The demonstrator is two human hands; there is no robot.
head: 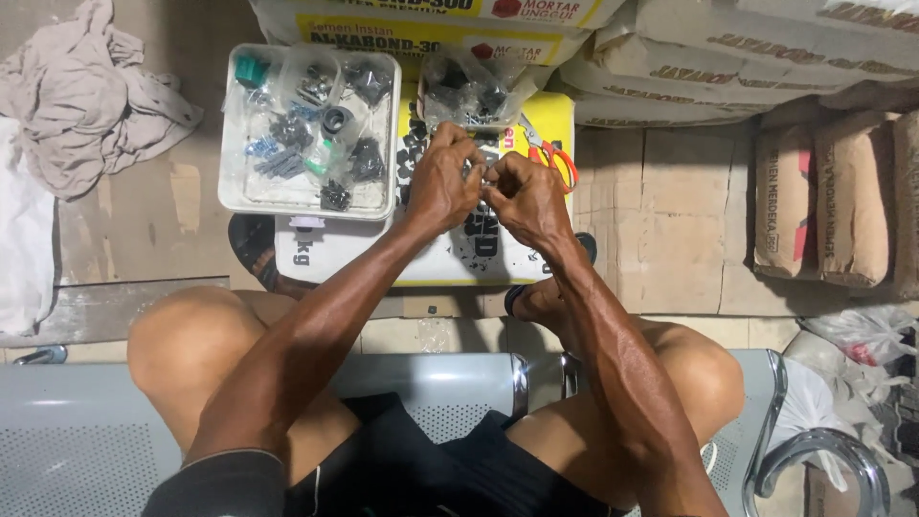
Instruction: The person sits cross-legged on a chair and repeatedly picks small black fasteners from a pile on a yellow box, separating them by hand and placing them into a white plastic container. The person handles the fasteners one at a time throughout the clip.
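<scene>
My left hand (442, 182) and my right hand (525, 196) meet fingertip to fingertip above a yellow and white sack (450, 260) lying flat on the floor. Between the fingers sits something very small and dark; what it is cannot be made out. Both hands are pinched shut around it. Just beyond my hands lies a clear plastic bag of small black parts (469, 91). To the left stands a white tray (230, 196) filled with several little bags of dark hardware. Orange-handled scissors (550, 153) lie on the sack right of my hands.
Stacked cement sacks (728, 57) line the far side, with brown sacks (833, 201) standing at the right. Crumpled cloth (91, 91) lies at the upper left. I sit on a perforated metal bench (77, 440). A white plastic bag (862, 335) lies at the right.
</scene>
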